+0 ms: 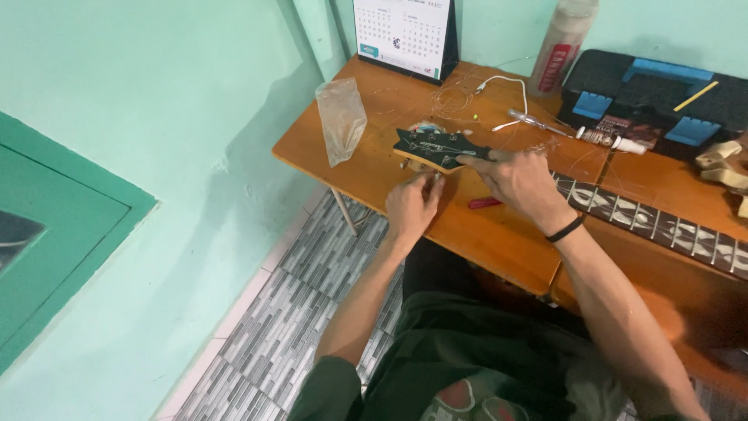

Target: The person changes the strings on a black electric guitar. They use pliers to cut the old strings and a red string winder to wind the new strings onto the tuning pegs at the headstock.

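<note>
I see a guitar laid across the orange wooden table (499, 234), its black headstock (438, 148) close to the table's near-left edge and its neck (662, 226) with pale inlays running off toward the right. My left hand (413, 206) sits at the near edge of the table just below the headstock, fingers pinched together at one of the tuning pegs on the headstock's near side; the peg itself is too small for me to make out. My right hand (518, 178) lies over the place where headstock meets neck, index finger stretched flat along the headstock's face, pressing down rather than gripping. A black band (564, 229) circles that wrist. The two hands are close but not touching.

A small red object (485, 203) lies on the table just beside my right hand, toward the near edge. A crumpled clear plastic bag (340, 117) stands near the left edge. At the far edge stands a desk calendar (405, 35), with a white cable (502, 82) and loose coiled strings (452, 97) in front of it. A black and blue tool case (654, 90) fills the far-right corner, beside a tall grey tube (562, 43).
</note>
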